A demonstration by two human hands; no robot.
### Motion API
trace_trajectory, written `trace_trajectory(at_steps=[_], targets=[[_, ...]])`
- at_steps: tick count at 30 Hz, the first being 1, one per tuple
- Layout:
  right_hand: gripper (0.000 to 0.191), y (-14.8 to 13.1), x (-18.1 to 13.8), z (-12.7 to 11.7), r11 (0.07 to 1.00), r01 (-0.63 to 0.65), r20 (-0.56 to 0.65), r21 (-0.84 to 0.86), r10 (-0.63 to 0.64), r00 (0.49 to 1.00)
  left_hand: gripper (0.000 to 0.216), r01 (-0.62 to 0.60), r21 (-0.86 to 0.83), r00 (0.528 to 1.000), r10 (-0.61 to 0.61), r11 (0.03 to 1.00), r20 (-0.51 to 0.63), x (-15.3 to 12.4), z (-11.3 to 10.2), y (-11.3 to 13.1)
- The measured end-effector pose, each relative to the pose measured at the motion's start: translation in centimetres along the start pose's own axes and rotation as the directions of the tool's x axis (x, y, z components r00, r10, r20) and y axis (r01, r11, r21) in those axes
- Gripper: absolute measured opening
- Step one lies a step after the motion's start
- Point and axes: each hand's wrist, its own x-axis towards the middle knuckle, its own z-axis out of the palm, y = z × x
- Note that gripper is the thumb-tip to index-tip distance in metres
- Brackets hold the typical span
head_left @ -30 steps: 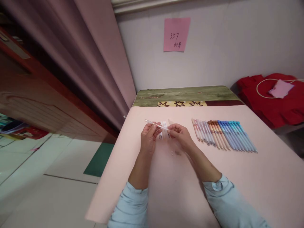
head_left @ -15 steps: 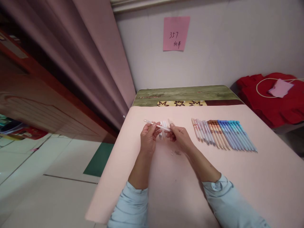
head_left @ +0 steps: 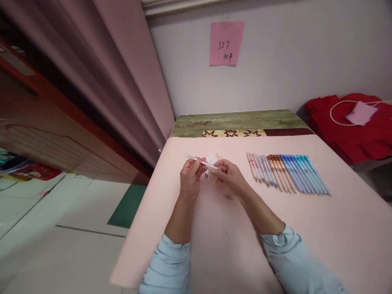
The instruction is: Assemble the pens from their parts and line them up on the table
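Note:
Between my two hands, above the pale pink table covering, is a slim white pen [head_left: 191, 157]. My left hand [head_left: 190, 176] is closed around its middle, and the capped-looking end points up to the left. The fingers of my right hand [head_left: 229, 174] pinch the pen's other end, hiding its tip. Just behind my hands lie several thin white pen refills [head_left: 206, 174] with dark tips, partly covered by my fingers. Next to them a pale pointed piece [head_left: 219, 156] shows above my right hand; its kind is unclear.
To the right, a neat row of pens [head_left: 288, 174] runs from pinkish white through brown to blue. Tiny scraps [head_left: 228, 197] lie on the pink covering [head_left: 232, 253]. Behind stand the wall with a pink note [head_left: 226, 43], a red cloth [head_left: 346, 134], and a curtain [head_left: 131, 73] at left.
My right hand's thumb and fingers have shifted their grip at the pen's right end, with the thumb now lower. My left hand and the pen are almost where they were.

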Motion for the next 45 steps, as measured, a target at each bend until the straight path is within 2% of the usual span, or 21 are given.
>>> trace_trajectory(at_steps=[3, 6, 9, 12, 17, 22, 24, 28, 31, 34, 36, 42, 45], targets=[[0.044, -0.17, -0.10, 0.02, 1.000, -0.009, 0.025, -0.006, 0.009, 1.000, 0.025, 0.000, 0.011, 1.000, 0.000, 1.000, 0.015, -0.03, -0.06, -0.02], [0.056, -0.27, -0.23, 0.07, 0.997, -0.065, 0.038, -0.037, 0.066, 0.997, 0.026, -0.004, 0.013, 1.000, 0.004, 1.000, 0.022, -0.02, -0.11, -0.06], [0.046, -0.38, -0.24, 0.10, 1.000, -0.014, 0.027, -0.027, 0.014, 1.000, 0.026, -0.006, 0.005, 1.000, 0.006, 1.000, 0.011, 0.01, -0.10, -0.03], [0.044, -0.39, -0.18, 0.05, 0.999, 0.037, 0.009, -0.013, -0.037, 0.999, 0.027, 0.001, 0.003, 1.000, -0.001, 1.000, 0.005, -0.02, -0.01, 0.05], [0.057, -0.38, -0.16, 0.06, 0.996, -0.064, 0.032, -0.056, 0.065, 0.997, 0.027, 0.005, 0.023, 1.000, -0.005, 1.000, 0.023, -0.09, 0.04, 0.06], [0.045, -0.65, -0.20, 0.08, 0.997, 0.057, 0.009, -0.061, -0.057, 0.998, 0.028, 0.002, 0.029, 1.000, -0.002, 1.000, 0.023, -0.08, -0.06, 0.02], [0.044, -0.70, -0.24, 0.08, 0.997, 0.036, 0.012, -0.069, -0.036, 0.999, 0.027, 0.007, 0.028, 0.999, -0.008, 1.000, 0.032, -0.12, -0.02, 0.03], [0.057, -0.59, -0.26, 0.17, 0.997, -0.049, 0.040, -0.065, 0.052, 0.998, 0.026, 0.000, 0.027, 0.999, -0.001, 1.000, 0.041, -0.09, 0.04, 0.04], [0.043, -0.54, -0.18, 0.24, 0.999, 0.020, 0.018, -0.038, -0.020, 1.000, 0.027, 0.001, 0.022, 1.000, -0.002, 1.000, 0.031, 0.02, -0.01, 0.01], [0.042, -0.67, -0.16, 0.21, 0.998, 0.065, -0.005, -0.025, -0.066, 0.998, 0.027, 0.010, 0.022, 0.999, -0.010, 1.000, 0.035, 0.00, 0.00, 0.02], [0.041, -0.79, -0.23, 0.17, 0.997, 0.049, 0.011, -0.052, -0.048, 0.999, 0.027, 0.010, 0.028, 0.999, -0.011, 1.000, 0.041, -0.10, 0.06, 0.04], [0.054, -0.51, -0.23, 0.38, 0.992, -0.086, 0.077, -0.096, 0.094, 0.993, 0.025, 0.012, 0.042, 0.999, -0.014, 0.999, 0.038, -0.12, 0.12, 0.16], [0.047, -0.49, -0.10, 0.61, 0.981, 0.002, 0.020, -0.193, 0.002, 1.000, 0.026, -0.006, 0.065, 1.000, 0.005, 0.998, 0.011, -0.03, 0.14, 0.31]])
